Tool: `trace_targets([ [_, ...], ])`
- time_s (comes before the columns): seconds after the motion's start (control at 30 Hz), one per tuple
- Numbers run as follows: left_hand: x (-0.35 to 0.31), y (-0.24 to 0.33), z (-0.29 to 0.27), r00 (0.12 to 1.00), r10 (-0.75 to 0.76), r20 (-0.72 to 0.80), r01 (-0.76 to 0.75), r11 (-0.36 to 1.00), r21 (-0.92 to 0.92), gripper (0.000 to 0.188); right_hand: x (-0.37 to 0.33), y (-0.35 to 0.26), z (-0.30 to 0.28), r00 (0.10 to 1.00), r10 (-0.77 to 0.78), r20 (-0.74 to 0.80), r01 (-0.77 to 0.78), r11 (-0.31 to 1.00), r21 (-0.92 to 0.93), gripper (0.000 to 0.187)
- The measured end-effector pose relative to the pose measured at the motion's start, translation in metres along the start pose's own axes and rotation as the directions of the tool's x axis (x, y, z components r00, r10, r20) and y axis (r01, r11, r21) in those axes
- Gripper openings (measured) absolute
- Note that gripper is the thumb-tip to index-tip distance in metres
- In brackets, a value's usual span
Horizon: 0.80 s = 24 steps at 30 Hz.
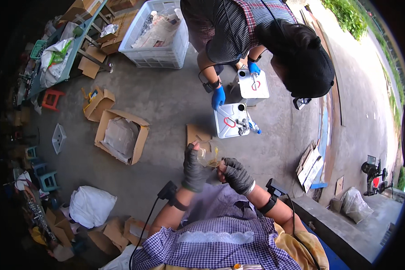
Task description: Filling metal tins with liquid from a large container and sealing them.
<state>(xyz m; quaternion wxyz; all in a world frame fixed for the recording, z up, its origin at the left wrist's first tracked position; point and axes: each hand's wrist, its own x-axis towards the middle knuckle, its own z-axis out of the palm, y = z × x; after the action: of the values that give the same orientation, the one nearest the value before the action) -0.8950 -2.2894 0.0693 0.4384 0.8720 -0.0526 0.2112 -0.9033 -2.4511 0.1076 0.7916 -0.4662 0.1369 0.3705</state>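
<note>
In front of my body I hold a clear, see-through plastic container [210,153] with something yellowish in its lower part. My left hand [193,167], in a dark grey fingerless glove, grips its left side with the thumb up. My right hand [236,174], gloved the same way, is closed at its lower right edge; a small thing in those fingers cannot be made out. Just beyond the container, a flat piece of cardboard [195,134] lies on the floor.
Opposite me, a co-worker in blue gloves [218,97] bends over two white square cans [229,130] [261,92]. Metal parts [243,127] lie on the nearer can. An open carton [141,139] stands left; a large plastic crate [157,56] stands farther back. A white sack [91,207] lies lower left.
</note>
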Motion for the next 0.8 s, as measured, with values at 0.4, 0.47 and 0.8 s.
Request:
trace_targets([
  [0.4,0.013,-0.054,-0.036,0.954,-0.298,-0.024,0.287,0.934,-0.212,0.095,-0.013,0.167,-0.127,0.771,0.609,-0.186,-0.14,-0.123,-0.982,0.072],
  [0.47,0.008,-0.079,-0.044,0.904,-0.427,-0.031,0.396,0.862,-0.316,0.092,-0.037,0.212,-0.155,0.665,0.725,-0.178,-0.192,-0.064,-0.979,0.061],
  [0.8,-0.018,-0.148,-0.038,0.579,-0.813,-0.056,0.598,0.47,-0.649,0.073,-0.076,0.304,-0.171,0.831,0.526,-0.182,-0.187,-0.045,-0.981,0.031],
])
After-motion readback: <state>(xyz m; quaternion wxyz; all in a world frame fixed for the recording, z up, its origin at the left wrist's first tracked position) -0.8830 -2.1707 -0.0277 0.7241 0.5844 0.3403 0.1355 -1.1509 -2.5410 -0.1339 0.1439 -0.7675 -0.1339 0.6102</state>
